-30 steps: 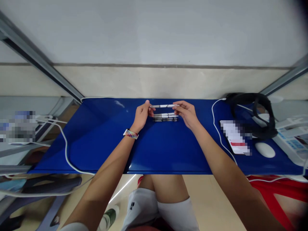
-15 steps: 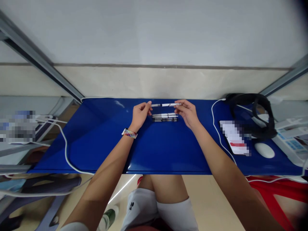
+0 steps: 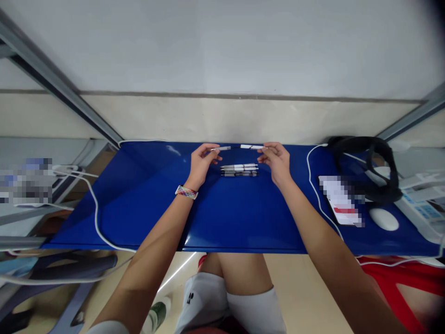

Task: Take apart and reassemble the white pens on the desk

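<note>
Near the back of the blue table, my left hand (image 3: 201,162) pinches the grey, see-through section of a pen (image 3: 223,148). My right hand (image 3: 278,160) grips the white barrel (image 3: 251,147) of that pen between thumb and fingers. A gap lies between the two parts, and a thin dark piece, seemingly the refill, shows in it, reaching out from the grey section. Just in front, several pens (image 3: 239,167) lie side by side on the table, some white and one dark and see-through. The fingertips of my right hand are close to their right ends.
The blue table (image 3: 146,199) carries a phone (image 3: 342,204), a white mouse (image 3: 383,219) and a black headset (image 3: 387,160) on the right. A white cable (image 3: 309,176) runs beside the phone; another cable (image 3: 95,218) crosses the left. A wall (image 3: 243,120) stands behind.
The pen held between my hands has come apart into two pieces. My right hand has moved a little right with the white barrel; my left hand has shifted slightly left.
</note>
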Demonstrator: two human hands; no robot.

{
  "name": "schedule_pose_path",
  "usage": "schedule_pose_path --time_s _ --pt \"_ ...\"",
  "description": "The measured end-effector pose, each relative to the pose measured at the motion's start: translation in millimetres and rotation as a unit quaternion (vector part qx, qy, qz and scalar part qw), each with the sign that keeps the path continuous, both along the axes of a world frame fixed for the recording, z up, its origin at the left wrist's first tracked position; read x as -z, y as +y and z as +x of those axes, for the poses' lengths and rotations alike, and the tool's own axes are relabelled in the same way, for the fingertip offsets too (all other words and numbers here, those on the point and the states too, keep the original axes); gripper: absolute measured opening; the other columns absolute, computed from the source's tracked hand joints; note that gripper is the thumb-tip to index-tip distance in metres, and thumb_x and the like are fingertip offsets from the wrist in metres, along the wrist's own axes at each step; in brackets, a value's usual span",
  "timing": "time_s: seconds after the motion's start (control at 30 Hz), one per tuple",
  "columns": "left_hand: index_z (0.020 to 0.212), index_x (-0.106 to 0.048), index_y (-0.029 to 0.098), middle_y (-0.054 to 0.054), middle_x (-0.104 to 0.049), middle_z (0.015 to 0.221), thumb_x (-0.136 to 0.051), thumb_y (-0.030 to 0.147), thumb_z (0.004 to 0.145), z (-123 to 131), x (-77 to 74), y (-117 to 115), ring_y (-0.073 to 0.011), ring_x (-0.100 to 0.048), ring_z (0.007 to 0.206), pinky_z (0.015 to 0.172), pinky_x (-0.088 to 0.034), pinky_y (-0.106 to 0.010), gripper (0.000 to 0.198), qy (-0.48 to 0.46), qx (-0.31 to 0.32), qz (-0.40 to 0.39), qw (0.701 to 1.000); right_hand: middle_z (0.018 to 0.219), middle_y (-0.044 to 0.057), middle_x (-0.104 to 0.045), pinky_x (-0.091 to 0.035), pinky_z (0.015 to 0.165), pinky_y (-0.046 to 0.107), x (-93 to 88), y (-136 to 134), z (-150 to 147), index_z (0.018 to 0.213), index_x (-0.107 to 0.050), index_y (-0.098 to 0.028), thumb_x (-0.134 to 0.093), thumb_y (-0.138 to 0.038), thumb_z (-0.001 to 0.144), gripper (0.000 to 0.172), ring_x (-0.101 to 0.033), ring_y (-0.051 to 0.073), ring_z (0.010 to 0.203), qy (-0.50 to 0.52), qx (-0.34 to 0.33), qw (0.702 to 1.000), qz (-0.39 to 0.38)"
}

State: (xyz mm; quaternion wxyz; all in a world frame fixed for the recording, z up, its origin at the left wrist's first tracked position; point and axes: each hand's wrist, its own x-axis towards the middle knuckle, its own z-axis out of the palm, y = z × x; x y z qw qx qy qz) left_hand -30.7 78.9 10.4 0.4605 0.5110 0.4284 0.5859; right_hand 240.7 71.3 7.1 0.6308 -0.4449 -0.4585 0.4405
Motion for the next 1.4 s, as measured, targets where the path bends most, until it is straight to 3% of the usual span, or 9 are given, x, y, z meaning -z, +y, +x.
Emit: schedule_pose_path --time_s 0.23,0.53,0.87,1.4 --pt "0.104 -0.08 0.022 -0.004 -0.077 0.087 -0.087 0.035 0.085 0.7 0.2 -0.5 -0.0158 -0.077 0.074 0.062 -0.057 -0.025 0.024 -0.004 -0.001 -0.005 1.0 0.093 0.0 -0.078 -0.06 0.062 0.029 4.5 3.3 0.4 0.104 -0.066 -0.028 -0.084 -0.052 0.086 0.035 -0.071 0.014 0.065 -0.031 0.056 0.998 0.022" --pt "0.096 -0.079 0.02 -0.005 -0.078 0.083 -0.088 0.047 0.086 0.5 1.9 1.8 -0.0121 -0.068 0.061 0.06 -0.057 -0.026 0.031 -0.008 0.006 -0.017 1.0 0.095 0.001 -0.078 -0.06 0.066 0.031 5.2 4.5 4.7 0.106 -0.067 -0.029 -0.082 -0.053 0.087 0.034 -0.071 0.015 0.068 -0.005 0.054 0.999 -0.005" --pt "0.086 -0.072 0.021 -0.004 -0.077 0.082 -0.09 0.06 0.083 -0.8 1.8 2.5 -0.0124 -0.07 0.062 0.059 -0.057 -0.025 0.044 -0.038 0.01 -0.035 0.999 0.091 -0.001 -0.077 -0.057 0.062 0.031 4.2 4.7 2.2 0.112 -0.062 -0.03 -0.081 -0.056 0.085 0.042 -0.067 0.015 0.062 0.003 0.094 0.996 0.013" --pt "0.078 -0.071 0.021 -0.004 -0.077 0.077 -0.09 0.06 0.084 0.3 0.5 1.9 -0.0122 -0.07 0.063 0.06 -0.056 -0.024 0.044 -0.022 -0.008 -0.031 0.999 0.09 0.0 -0.08 -0.057 0.059 0.03 2.8 4.2 1.4 0.105 -0.058 -0.029 -0.087 -0.056 0.085 0.045 -0.066 0.014 0.059 0.005 0.096 0.995 0.033"
